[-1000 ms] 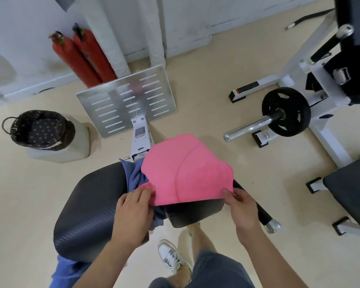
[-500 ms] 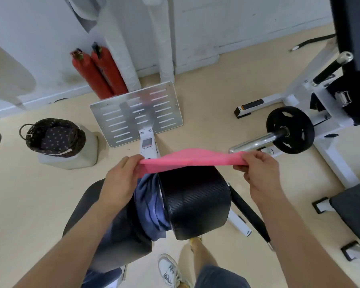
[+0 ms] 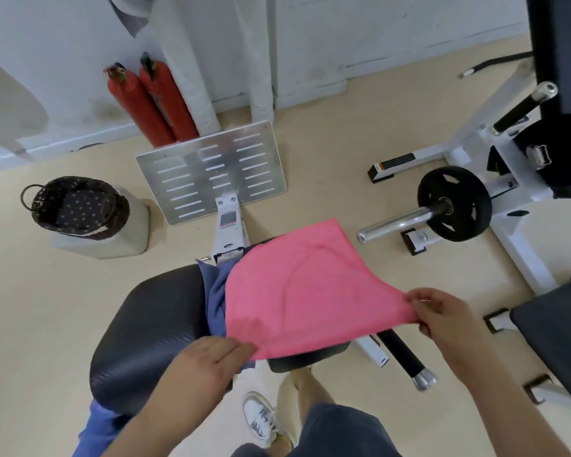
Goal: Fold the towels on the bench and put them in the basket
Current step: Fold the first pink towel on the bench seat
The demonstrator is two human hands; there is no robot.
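With the left hand (image 3: 200,366) and right hand (image 3: 442,313) each pinching a near corner of the pink towel (image 3: 297,288) (fingers closed on cloth), lay it flat over the bench (image 3: 152,318) before folding.

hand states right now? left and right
Left hand: closed on the near left corner of the pink towel.
Right hand: pinching the towel's near right corner.

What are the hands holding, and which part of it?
The pink towel. The left hand pinches its near-left corner, and the right hand pinches its near-right corner.
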